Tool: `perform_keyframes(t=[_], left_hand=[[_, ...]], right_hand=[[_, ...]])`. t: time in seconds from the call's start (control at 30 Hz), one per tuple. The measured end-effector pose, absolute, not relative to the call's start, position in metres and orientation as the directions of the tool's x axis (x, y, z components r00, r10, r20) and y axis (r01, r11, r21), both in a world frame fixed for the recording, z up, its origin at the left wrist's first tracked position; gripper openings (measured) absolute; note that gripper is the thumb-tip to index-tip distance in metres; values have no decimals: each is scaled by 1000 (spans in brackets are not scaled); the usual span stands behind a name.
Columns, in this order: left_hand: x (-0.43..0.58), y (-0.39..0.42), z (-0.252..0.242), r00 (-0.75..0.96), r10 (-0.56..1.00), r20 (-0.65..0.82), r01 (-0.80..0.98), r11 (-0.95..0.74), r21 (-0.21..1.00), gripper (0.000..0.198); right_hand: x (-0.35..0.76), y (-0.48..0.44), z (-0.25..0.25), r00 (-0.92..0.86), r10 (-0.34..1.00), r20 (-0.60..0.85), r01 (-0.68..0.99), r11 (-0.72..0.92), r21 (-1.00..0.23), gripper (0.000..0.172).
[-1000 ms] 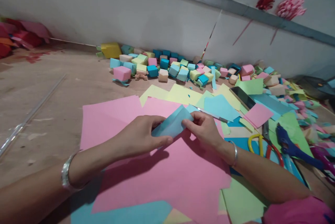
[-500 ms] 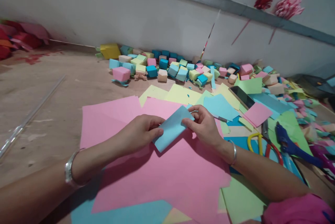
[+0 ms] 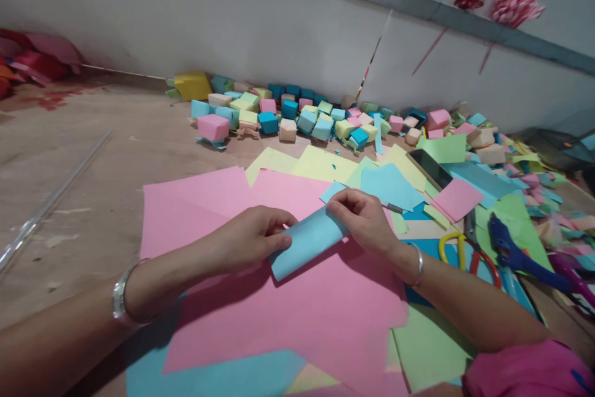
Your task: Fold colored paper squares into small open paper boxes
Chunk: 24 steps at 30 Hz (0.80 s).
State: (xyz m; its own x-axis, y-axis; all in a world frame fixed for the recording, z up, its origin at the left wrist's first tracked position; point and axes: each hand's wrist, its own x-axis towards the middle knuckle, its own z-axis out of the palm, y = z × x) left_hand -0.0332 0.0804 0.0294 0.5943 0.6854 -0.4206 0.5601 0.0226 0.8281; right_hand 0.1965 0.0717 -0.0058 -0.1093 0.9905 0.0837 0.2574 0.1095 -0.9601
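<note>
A light blue piece of paper (image 3: 307, 242), curved over into a fold, is held between my two hands above large pink sheets (image 3: 288, 316). My left hand (image 3: 260, 236) pinches its left end between thumb and fingers. At its upper right end, my right hand (image 3: 360, 214) grips the edge with thumb and fingertips. Another light blue paper piece (image 3: 331, 190) lies just behind my right hand. Under the pink sheets, part of a larger blue sheet (image 3: 223, 378) shows at the front.
Small folded paper boxes (image 3: 288, 130) line the wall in several colours. To the right lie scissors (image 3: 450, 254), a blue glue gun (image 3: 525, 261), a phone (image 3: 430, 168) and loose papers. A clear rod (image 3: 56, 199) rests on the left. Paper flowers (image 3: 517, 4) stand on the ledge.
The blue paper has gone from lying flatter to being curved over along its length. My right hand has shifted its grip to the upper right edge. My left hand stays at the left end.
</note>
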Motion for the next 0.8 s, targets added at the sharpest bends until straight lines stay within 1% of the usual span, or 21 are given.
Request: perform_keyframes(t=[0.07,0.13,0.23,0.33,0.43,0.53,0.6,0.7,0.8], left_hand=[[-34,83,27,576,708,-408,547,38,836,29],[-36,87,25,533,761,-370,552,18,833,31],[-38,93,24,453,840,-298,605,-44,795,28],[-40,95,24,459,842,-284,641,-93,762,25],[-42,97,26,491,807,-328,646,-85,759,25],[-46,98,27,504,771,-390,665,-58,744,27],[-48,98,26,521,746,-414,681,-71,729,27],[-48,96,26,528,737,-422,708,-108,698,23],[-46,93,25,492,777,-393,753,-154,640,19]], right_hand=[[198,73,-6,-82,994,73,238,91,-967,17],[198,74,-7,-66,996,64,239,78,-968,16],[199,77,-9,-108,993,39,246,65,-967,15],[199,78,-10,-172,985,31,279,79,-957,14],[200,78,-9,-190,980,57,365,124,-923,12],[200,76,-8,-236,968,84,470,189,-862,11],[200,73,-7,-290,952,99,529,246,-812,11],[198,68,-7,-365,920,141,611,351,-710,12],[196,64,-11,-416,891,179,672,434,-599,12]])
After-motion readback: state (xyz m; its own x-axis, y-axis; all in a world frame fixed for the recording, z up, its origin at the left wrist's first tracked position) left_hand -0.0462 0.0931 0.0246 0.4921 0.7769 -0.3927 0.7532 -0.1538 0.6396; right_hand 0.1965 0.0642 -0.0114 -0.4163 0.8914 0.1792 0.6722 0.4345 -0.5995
